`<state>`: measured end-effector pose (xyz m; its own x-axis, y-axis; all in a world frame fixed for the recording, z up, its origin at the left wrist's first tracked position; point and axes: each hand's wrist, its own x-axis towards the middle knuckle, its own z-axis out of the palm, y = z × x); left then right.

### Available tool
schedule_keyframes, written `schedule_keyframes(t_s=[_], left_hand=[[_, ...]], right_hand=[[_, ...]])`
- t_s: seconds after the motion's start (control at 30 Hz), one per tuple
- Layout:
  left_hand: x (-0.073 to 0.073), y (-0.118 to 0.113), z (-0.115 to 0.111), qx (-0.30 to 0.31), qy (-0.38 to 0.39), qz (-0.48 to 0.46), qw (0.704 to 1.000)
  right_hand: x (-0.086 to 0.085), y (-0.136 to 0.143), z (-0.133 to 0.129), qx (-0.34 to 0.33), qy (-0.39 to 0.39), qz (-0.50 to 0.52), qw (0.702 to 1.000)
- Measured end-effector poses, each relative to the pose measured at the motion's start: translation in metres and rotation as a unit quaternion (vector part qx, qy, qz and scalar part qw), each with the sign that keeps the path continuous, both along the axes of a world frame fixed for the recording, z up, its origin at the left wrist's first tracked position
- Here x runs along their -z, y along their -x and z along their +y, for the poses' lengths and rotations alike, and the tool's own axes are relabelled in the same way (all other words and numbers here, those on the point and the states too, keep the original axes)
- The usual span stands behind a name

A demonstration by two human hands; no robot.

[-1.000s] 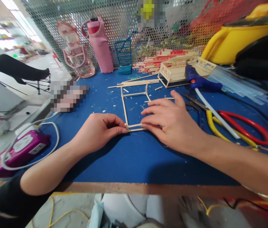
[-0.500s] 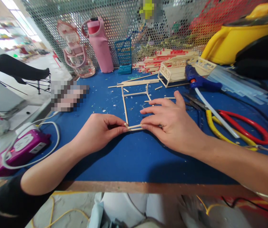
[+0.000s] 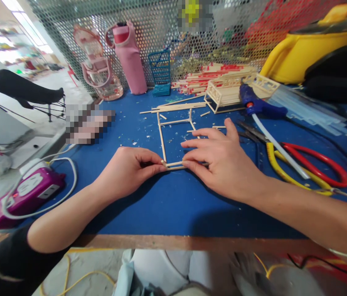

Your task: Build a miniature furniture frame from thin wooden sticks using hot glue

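Stick frame (image 3: 162, 142) pinched at near side by both hands, left (image 3: 130, 170), right (image 3: 219, 160), right's upper fingers spread.

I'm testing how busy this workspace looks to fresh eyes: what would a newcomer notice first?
Probably the big yellow container at the back right, with red and yellow handled pliers below it. Then the two hands, left and right, pinching the near side of a small stick frame in the middle.
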<state>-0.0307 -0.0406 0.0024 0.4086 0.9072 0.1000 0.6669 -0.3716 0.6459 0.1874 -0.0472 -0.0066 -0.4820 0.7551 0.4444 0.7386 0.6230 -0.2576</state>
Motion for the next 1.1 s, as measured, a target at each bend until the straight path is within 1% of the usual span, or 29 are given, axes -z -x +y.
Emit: schedule_keyframes(t_s=[0.07,0.17,0.23,0.27,0.3,0.33,0.4,0.43,0.47,0.5,0.57,0.6,0.7,0.83,0.97,1.1], left_hand=[[0.001,0.001,0.000,0.002,0.006,-0.001,1.000],[0.002,0.006,0.000,0.008,0.050,-0.019,0.999],[0.000,0.009,-0.002,0.009,0.062,-0.039,0.997],[-0.004,0.009,-0.003,0.002,0.044,-0.050,0.998],[-0.008,0.009,-0.005,-0.009,0.006,-0.058,0.998],[-0.014,0.006,-0.006,-0.023,-0.046,-0.060,0.997],[-0.025,-0.005,-0.007,-0.035,-0.150,-0.031,0.988],[-0.030,-0.013,-0.007,-0.023,-0.183,0.001,0.983],[-0.034,-0.022,-0.007,0.002,-0.204,0.035,0.978],[-0.036,-0.031,-0.007,0.034,-0.220,0.067,0.973],[-0.034,-0.050,-0.005,0.088,-0.236,0.134,0.958],[-0.032,-0.058,-0.003,0.102,-0.242,0.164,0.951],[-0.021,-0.074,-0.001,0.109,-0.253,0.216,0.937],[-0.013,-0.079,0.001,0.102,-0.243,0.228,0.937],[-0.012,-0.078,0.001,0.100,-0.214,0.219,0.947],[-0.011,-0.078,0.002,0.102,-0.212,0.201,0.951]], right_hand=[[-0.001,-0.001,-0.001,-0.007,0.003,-0.008,1.000],[-0.010,-0.010,-0.003,-0.030,-0.011,0.005,0.999],[-0.021,-0.024,-0.002,-0.020,-0.025,0.039,0.999],[-0.026,-0.032,-0.001,-0.002,-0.020,0.055,0.998],[-0.031,-0.041,0.001,0.021,0.001,0.064,0.998],[-0.035,-0.049,0.004,0.043,0.039,0.065,0.996],[-0.038,-0.061,0.009,0.058,0.149,0.044,0.986],[-0.037,-0.064,0.012,0.053,0.203,0.029,0.977],[-0.035,-0.065,0.014,0.045,0.245,0.017,0.968],[-0.033,-0.065,0.016,0.037,0.272,0.012,0.961],[-0.028,-0.061,0.018,0.027,0.295,0.012,0.955],[-0.026,-0.059,0.019,0.025,0.299,0.014,0.954],[-0.025,-0.057,0.019,0.019,0.296,0.012,0.955],[-0.030,-0.059,0.018,0.014,0.281,0.000,0.960],[-0.031,-0.059,0.019,0.017,0.272,-0.030,0.962],[-0.029,-0.057,0.020,0.022,0.265,-0.035,0.963]])
